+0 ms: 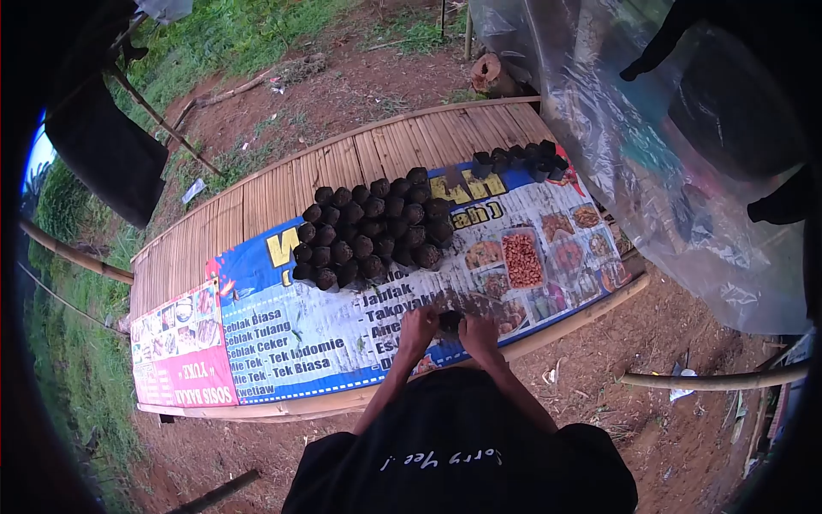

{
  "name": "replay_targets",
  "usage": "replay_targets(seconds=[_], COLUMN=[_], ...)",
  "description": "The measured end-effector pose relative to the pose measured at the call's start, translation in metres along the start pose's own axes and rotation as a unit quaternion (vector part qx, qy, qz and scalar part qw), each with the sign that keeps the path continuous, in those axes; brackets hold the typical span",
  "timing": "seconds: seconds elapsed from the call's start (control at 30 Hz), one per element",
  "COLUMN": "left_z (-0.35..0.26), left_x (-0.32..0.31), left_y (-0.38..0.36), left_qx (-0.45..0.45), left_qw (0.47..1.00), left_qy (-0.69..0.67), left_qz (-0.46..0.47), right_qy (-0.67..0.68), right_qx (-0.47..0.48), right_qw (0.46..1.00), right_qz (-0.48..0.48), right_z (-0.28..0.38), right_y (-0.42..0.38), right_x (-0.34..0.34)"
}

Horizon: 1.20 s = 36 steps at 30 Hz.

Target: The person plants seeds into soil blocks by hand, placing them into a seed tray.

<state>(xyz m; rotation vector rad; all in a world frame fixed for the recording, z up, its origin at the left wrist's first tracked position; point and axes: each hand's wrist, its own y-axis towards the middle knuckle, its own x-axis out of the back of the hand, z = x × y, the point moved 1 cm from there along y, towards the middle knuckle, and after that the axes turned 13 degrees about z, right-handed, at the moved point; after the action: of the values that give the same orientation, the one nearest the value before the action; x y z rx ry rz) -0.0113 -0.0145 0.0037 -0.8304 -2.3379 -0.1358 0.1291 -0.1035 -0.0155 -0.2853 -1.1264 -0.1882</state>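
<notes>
Between my two hands, near the front edge of the bamboo table (360, 154), is a small black bag (449, 321). My left hand (419, 329) is closed at the bag's left side, and my right hand (477, 332) is closed at its right side. Beyond them a large cluster of black bags filled with dark soil (368, 224) stands upright on a printed banner (291, 343). A smaller group of black bags (518, 159) stands at the banner's far right.
A clear plastic sheet (591, 111) hangs at the right. A cut log (495, 75) lies behind the table. Dark cloth (107, 146) hangs at the upper left. Bamboo poles (719, 379) stick out at both sides.
</notes>
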Motion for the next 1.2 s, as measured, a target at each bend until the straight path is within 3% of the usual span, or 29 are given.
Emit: replay_targets(seconds=[0.13,0.2,0.27,0.33,0.4,0.47,0.5,0.67,0.73,0.87,1.0,1.07,1.2], left_z=[-0.002,0.004,0.006,0.020,0.048,0.045,0.041,0.023,0.024,-0.002,-0.046,-0.067,-0.113], left_x=[0.003,0.000,0.000,-0.007,-0.022,-0.025,-0.026,-0.032,-0.038,-0.032,-0.032,-0.039,-0.053], left_y=[-0.006,-0.010,-0.012,-0.022,-0.024,-0.027,-0.030,-0.024,-0.021,0.001,0.052,0.086,0.154], left_qx=[-0.019,-0.020,-0.005,0.015,0.011,0.004,0.006,-0.015,-0.037,0.007,-0.063,-0.078,-0.117], left_qw=[1.000,0.998,0.997,0.996,0.998,0.997,0.995,0.996,0.999,0.996,0.997,0.996,0.993], left_qy=[-0.023,-0.056,-0.065,-0.075,-0.054,-0.036,-0.018,-0.035,-0.020,-0.072,-0.038,-0.046,-0.028], left_qz=[0.009,0.025,0.030,0.038,0.023,0.063,0.102,0.079,0.020,0.059,0.026,0.023,0.014], right_qy=[-0.011,-0.024,0.020,0.235,0.290,0.182,0.156,0.262,0.233,0.269,0.299,0.402,0.312], right_qx=[0.019,0.012,-0.003,-0.079,-0.038,0.078,0.045,0.078,0.034,0.055,0.077,0.059,0.076], right_qw=[0.998,0.999,1.000,0.969,0.956,0.978,0.984,0.959,0.967,0.955,0.949,0.912,0.947], right_qz=[-0.065,-0.034,0.002,0.020,-0.016,-0.062,0.066,0.072,0.097,0.110,0.067,0.055,-0.001], right_z=[0.000,-0.020,-0.022,-0.023,-0.042,-0.050,-0.046,-0.037,-0.032,-0.053,-0.080,-0.093,-0.138], right_y=[-0.005,-0.003,-0.004,-0.008,-0.006,-0.004,-0.004,0.009,0.009,0.027,0.061,0.084,0.134], right_x=[-0.002,-0.034,-0.019,-0.012,-0.037,-0.050,-0.040,-0.049,-0.031,-0.001,0.057,0.087,0.116])
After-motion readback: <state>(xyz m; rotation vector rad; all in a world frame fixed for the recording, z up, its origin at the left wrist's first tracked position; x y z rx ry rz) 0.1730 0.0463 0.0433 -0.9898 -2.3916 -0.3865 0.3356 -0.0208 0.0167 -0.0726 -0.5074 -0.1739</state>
